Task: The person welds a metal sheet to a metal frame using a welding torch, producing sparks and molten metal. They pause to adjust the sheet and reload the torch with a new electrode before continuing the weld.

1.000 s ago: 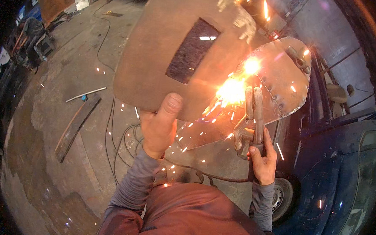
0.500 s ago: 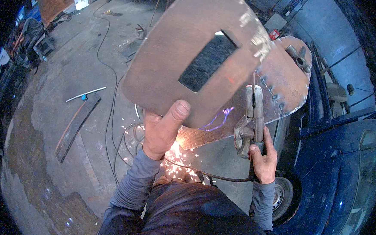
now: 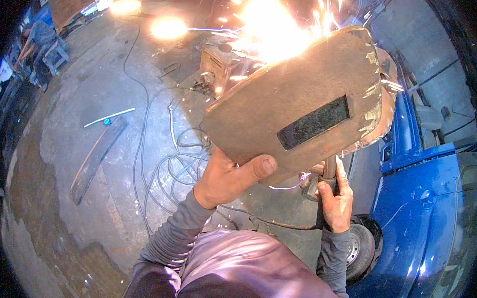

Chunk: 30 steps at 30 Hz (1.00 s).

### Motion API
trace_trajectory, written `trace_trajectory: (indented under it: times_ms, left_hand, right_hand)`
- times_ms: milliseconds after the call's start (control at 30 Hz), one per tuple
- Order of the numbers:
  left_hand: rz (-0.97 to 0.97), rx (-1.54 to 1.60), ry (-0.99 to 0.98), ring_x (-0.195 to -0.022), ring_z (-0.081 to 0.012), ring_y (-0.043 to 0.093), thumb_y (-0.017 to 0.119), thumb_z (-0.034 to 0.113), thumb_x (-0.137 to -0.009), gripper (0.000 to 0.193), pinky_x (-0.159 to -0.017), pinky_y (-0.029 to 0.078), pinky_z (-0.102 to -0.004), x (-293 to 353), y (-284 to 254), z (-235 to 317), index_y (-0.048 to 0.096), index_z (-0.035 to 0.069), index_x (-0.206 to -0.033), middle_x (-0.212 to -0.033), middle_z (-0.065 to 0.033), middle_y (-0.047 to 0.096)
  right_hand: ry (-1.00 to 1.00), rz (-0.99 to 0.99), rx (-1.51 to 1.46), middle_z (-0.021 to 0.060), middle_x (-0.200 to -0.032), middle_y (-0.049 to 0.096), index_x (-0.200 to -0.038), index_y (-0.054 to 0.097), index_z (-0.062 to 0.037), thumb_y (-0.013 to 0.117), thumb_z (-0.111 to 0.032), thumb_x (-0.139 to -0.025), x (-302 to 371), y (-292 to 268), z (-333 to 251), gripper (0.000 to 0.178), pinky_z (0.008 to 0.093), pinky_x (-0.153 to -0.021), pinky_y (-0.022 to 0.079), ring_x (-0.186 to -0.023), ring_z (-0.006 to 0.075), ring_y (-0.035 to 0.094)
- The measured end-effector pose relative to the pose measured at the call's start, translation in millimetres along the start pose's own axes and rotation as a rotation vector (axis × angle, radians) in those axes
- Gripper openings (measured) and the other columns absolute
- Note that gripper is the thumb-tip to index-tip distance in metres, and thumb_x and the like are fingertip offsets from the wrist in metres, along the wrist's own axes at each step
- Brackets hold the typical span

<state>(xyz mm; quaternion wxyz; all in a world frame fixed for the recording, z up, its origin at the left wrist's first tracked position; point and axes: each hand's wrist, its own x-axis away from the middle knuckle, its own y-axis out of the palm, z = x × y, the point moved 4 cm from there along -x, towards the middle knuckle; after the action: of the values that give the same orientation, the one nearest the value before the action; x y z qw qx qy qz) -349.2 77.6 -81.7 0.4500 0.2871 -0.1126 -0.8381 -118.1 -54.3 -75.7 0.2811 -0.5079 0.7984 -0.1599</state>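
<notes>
My left hand (image 3: pixel 228 177) grips a worn brown hand-held welding shield (image 3: pixel 251 114) by its lower edge, with the thumb on the near face. The shield is tilted, its dark rectangular window facing me. My right hand (image 3: pixel 336 204) is wrapped around the handle of an electrode holder (image 3: pixel 329 171), just below the shield. The holder's jaws and the electrode are hidden behind it. A blinding white welding glare (image 3: pixel 273 31) with flying sparks spreads past the shield's far edge. Part of a brownish metal sheet (image 3: pixel 383 125) shows beyond its right edge.
A blue vehicle (image 3: pixel 410 198) with a wheel (image 3: pixel 360 249) stands close on the right. Looped cables (image 3: pixel 166 174) lie on the floor, left of centre. Farther left are a curved metal strip (image 3: pixel 96 165) and a thin rod (image 3: pixel 109 118). A rusty box (image 3: pixel 216 68) stands at the back.
The shield has moved right and tilted, now covering the electrode holder's jaws and most of the sheet. A bright glare has appeared behind it. Sparks near my left hand have mostly gone.
</notes>
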Motion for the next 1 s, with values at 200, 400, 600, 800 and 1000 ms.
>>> trace_trajectory:
  times_ms: [200,400,600,800,1000]
  left_hand:
    - [0.130,-0.086,0.023,-0.097,-0.0146,0.058,0.075,0.024,-0.087,0.043,-0.084,0.048,-0.0307,4,-8,2,0.058,0.002,-0.119,-0.108,-0.0041,0.062]
    - [0.359,0.064,0.143,-0.098,-0.0158,0.058,0.072,0.021,-0.090,0.038,-0.086,0.047,-0.0306,-2,-21,1,0.057,0.002,-0.119,-0.110,-0.0047,0.061]
    - [0.378,-0.010,0.150,-0.102,-0.0175,0.057,0.073,0.025,-0.089,0.045,-0.090,0.045,-0.0323,-2,-28,1,0.053,0.001,-0.123,-0.113,-0.0071,0.060]
    - [0.405,0.100,0.128,-0.100,-0.0176,0.057,0.073,0.026,-0.089,0.045,-0.089,0.046,-0.0325,-3,-26,-3,0.054,0.001,-0.121,-0.111,-0.0070,0.061]
    - [0.377,0.007,0.092,-0.096,-0.0176,0.059,0.075,0.027,-0.087,0.045,-0.084,0.048,-0.0325,1,-22,0,0.056,0.001,-0.119,-0.108,-0.0070,0.062]
  right_hand:
    - [0.134,0.047,0.037,0.0178,-0.127,0.058,-0.143,0.040,0.0042,0.066,-0.011,-0.085,13,-7,11,0.066,0.0334,-0.095,0.043,-0.111,0.0232,0.056]
    - [0.160,0.043,0.011,0.0206,-0.135,0.054,-0.143,0.040,0.0049,0.065,-0.012,-0.085,11,-8,16,0.065,0.0350,-0.099,0.040,-0.118,0.0260,0.053]
    - [0.058,0.019,0.164,0.0129,-0.127,0.058,-0.145,0.038,0.0033,0.061,-0.010,-0.087,9,-12,21,0.064,0.0273,-0.072,0.051,-0.087,0.0144,0.058]
    - [0.049,0.032,0.219,0.0187,-0.138,0.053,-0.143,0.039,0.0066,0.061,-0.009,-0.084,6,-8,6,0.065,0.0340,-0.105,0.039,-0.126,0.0250,0.050]
    - [0.073,0.047,0.154,0.0233,-0.139,0.052,-0.142,0.041,0.0059,0.066,-0.008,-0.082,6,-9,3,0.066,0.0372,-0.108,0.037,-0.129,0.0309,0.051]
